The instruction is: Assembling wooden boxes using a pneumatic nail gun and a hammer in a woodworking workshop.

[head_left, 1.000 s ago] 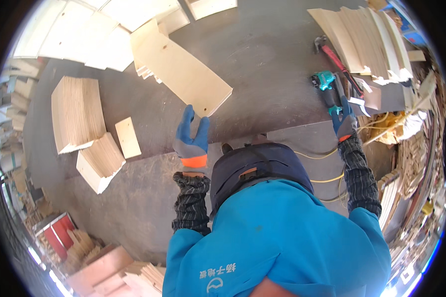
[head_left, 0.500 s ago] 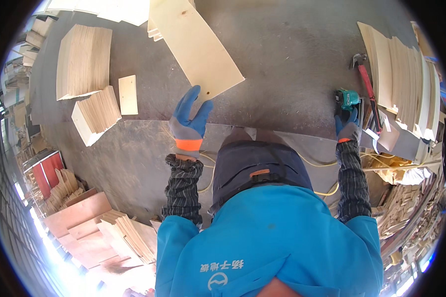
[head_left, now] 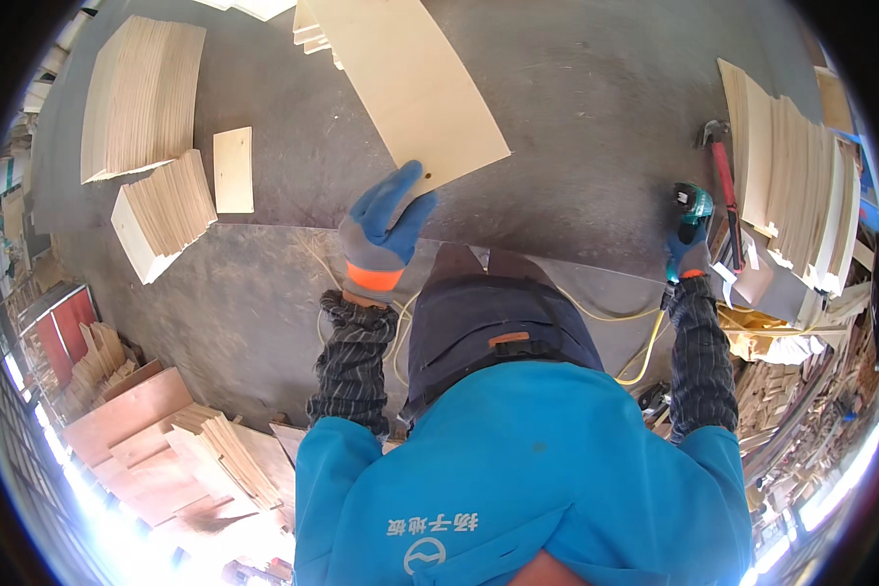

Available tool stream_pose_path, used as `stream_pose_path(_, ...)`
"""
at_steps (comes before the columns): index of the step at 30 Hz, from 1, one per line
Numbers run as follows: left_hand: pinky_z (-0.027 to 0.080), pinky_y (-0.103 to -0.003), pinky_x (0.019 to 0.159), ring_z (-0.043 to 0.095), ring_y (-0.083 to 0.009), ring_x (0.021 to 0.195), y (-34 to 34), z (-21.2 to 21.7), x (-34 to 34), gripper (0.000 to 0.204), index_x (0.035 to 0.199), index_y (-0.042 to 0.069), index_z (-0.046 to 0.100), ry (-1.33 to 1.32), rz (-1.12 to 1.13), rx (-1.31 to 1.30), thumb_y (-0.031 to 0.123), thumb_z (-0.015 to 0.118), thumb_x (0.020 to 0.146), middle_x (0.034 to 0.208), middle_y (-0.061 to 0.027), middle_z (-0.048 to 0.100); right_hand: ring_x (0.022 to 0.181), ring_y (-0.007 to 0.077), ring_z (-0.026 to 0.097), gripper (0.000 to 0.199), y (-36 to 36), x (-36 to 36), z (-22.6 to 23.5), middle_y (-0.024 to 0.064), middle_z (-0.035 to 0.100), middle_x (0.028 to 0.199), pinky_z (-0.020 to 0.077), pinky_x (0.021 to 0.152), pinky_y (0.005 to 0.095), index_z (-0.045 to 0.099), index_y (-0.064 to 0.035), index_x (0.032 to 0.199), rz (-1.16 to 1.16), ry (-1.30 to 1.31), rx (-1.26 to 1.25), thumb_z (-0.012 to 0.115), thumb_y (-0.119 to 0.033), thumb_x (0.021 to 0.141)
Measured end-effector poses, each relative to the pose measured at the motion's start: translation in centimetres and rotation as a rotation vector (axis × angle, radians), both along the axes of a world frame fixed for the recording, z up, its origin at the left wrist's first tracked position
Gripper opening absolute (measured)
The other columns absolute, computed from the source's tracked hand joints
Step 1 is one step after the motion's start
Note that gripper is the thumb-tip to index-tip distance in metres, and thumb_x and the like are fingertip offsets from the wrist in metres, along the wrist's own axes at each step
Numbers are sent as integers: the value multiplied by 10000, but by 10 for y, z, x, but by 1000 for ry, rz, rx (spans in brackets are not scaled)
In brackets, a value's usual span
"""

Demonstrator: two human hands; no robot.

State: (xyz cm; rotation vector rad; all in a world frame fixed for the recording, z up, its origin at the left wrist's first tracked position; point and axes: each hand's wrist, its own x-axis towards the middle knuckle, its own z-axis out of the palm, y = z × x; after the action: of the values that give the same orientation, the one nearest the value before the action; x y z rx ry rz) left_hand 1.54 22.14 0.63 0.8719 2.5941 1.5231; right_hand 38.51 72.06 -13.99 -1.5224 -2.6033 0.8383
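My left hand (head_left: pixel 381 230), in a blue glove with an orange cuff, grips the near corner of a large pale plywood sheet (head_left: pixel 410 83) lying on the dark workbench (head_left: pixel 576 117). My right hand (head_left: pixel 690 252), also gloved in blue, is closed around a teal power tool (head_left: pixel 693 203) resting on the bench at the right. My head and blue jacket fill the lower middle and hide the bench's near edge.
A red-handled hammer (head_left: pixel 723 176) lies beside fanned plywood pieces (head_left: pixel 791 186) at the right. Stacks of plywood (head_left: pixel 142 98) and a small loose panel (head_left: pixel 232 168) sit at the left. Yellow cables (head_left: pixel 645 342) hang under the bench. More wood piles (head_left: pixel 166 439) lie on the floor.
The view has shifted, so the bench sits lower and closer. My left hand still holds the sheet's corner, and my right hand stays on the teal tool.
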Motion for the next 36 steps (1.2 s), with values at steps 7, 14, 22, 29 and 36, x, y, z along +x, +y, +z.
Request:
stream_pose_path(7,634,-322,860,798,-198,991,1,-2,-5,397,1274,39,802,-48,47,70,-1,884,888,1162,-168,817,595,140,608,367,-25,-28,60,43,641,810,510,561,310,630,-65,1241,-269,211,-510,720,-190,909)
stream_pose_path(14,638,-337,881,805,-248,1026,2,-3,-6,395,1257,30,806,-95,60,138,-25,876,872,1149,-189,816,651,128,618,229,-117,-97,216,32,635,801,521,597,295,636,-28,1104,-156,280,-710,695,-169,935)
stream_pose_path(22,652,-354,868,817,-288,1014,1,-12,-7,394,1233,40,814,0,48,178,-22,879,850,1137,-192,817,669,168,697,122,-222,-182,342,82,687,750,550,607,327,687,20,959,-21,209,-828,734,-24,855)
stream_pose_path(29,655,-358,861,816,-300,998,0,-17,-5,372,1200,31,815,-3,46,241,-15,885,837,1129,-186,818,769,113,688,208,-273,-222,342,52,716,889,568,695,302,687,1,1091,200,192,-917,749,-35,895)
stream_pose_path(36,645,-376,865,803,-305,990,-4,-13,-5,379,1210,43,814,-23,27,264,-12,875,840,1120,-152,821,761,110,680,233,-303,-259,331,38,713,882,567,695,337,689,-29,1109,263,29,-967,756,-105,898)
